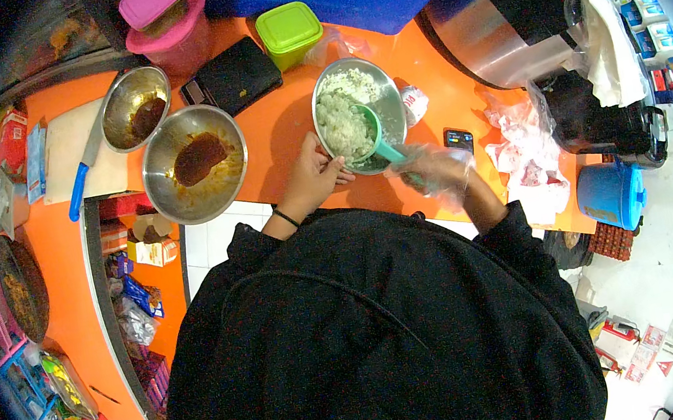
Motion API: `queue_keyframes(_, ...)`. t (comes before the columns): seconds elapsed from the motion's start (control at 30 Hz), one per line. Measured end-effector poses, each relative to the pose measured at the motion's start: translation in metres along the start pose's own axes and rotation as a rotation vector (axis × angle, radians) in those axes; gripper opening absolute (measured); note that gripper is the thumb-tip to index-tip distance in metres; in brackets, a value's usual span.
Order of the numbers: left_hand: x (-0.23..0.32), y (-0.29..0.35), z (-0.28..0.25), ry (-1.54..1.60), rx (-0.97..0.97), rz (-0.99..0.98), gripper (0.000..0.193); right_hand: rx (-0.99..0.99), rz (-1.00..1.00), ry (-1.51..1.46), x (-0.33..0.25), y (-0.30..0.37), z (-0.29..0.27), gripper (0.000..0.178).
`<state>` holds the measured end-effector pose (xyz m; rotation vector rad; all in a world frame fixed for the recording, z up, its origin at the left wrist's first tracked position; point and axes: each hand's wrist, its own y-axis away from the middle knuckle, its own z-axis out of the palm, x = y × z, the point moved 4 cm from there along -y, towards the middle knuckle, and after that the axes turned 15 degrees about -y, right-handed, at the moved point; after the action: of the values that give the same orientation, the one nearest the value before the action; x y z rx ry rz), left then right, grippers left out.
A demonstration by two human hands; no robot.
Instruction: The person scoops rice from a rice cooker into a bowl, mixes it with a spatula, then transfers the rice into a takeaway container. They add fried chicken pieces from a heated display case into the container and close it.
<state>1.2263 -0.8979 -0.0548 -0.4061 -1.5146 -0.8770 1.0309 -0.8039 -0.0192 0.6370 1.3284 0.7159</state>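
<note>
A metal bowl (395, 117) with loose white, rice-like food stands on the orange table, tilted toward me. My left hand (316, 174) grips its near left rim, thumb and fingers closed at the edge. My right hand (438, 175), in a clear plastic glove, is closed round the handle of a green ladle (378, 141). The ladle's head lies inside the bowl, heaped with white food (342, 120) that partly hides it. Left of my left hand stand a larger metal bowl (170, 202) and a smaller metal bowl (113, 112), both with dark brown paste.
A blue-handled knife (79, 193) lies on a pale cutting board (63, 165). A black kitchen scale (238, 78), green lidded box (289, 33) and pink tub (174, 40) stand behind. To the right are a phone (458, 140), crumpled plastic bags (523, 143) and a large cooker (483, 29).
</note>
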Motion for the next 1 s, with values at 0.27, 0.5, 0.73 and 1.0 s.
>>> queue_keyframes(0.27,-0.013,-0.003,-0.008,-0.031,0.049,0.009,0.024,0.117,-0.004,-0.435,0.003,0.002,0.026,0.047)
queue_keyframes(0.5,-0.026,-0.003,-0.019,0.005,0.071,-0.056,0.024,0.617,-0.709,0.555,-0.038,0.041,0.006,0.060)
queue_keyframes(0.73,-0.030,-0.002,-0.023,0.034,0.074,-0.084,0.026,0.876,-0.457,0.909,-0.091,0.071,0.053,0.065)
queue_keyframes(1.0,-0.026,0.000,-0.029,0.034,0.093,-0.054,0.028,0.614,-0.437,1.022,-0.072,0.022,0.058,0.063)
